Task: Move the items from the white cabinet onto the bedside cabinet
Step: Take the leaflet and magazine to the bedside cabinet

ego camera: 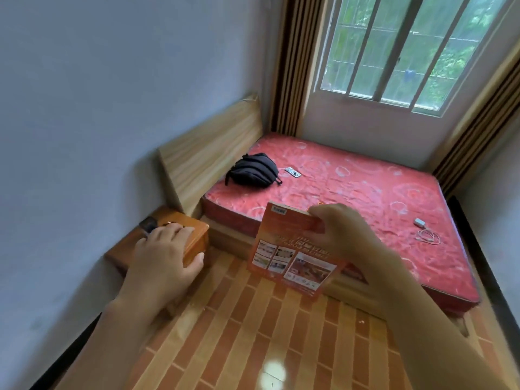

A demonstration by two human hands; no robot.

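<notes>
My left hand (163,254) is shut on a small orange-brown wooden box (195,237), gripping it from above, thumb on its front face. The box is over the low wooden bedside cabinet (118,257) that stands against the wall at the left of the bed; I cannot tell whether it rests on the top. A small dark object (148,223) lies on the cabinet behind my fingers. My right hand (346,229) holds an orange booklet (289,257) by its top edge, upright in the air over the floor beside the bed. The white cabinet is out of view.
A bed with a red patterned mattress (351,192) fills the corner under the window. On it lie a black bag (254,170), a remote control (293,172) and a white charger with cable (425,230). A wooden headboard (208,153) leans on the left wall. Brick-patterned floor (253,333) lies in front.
</notes>
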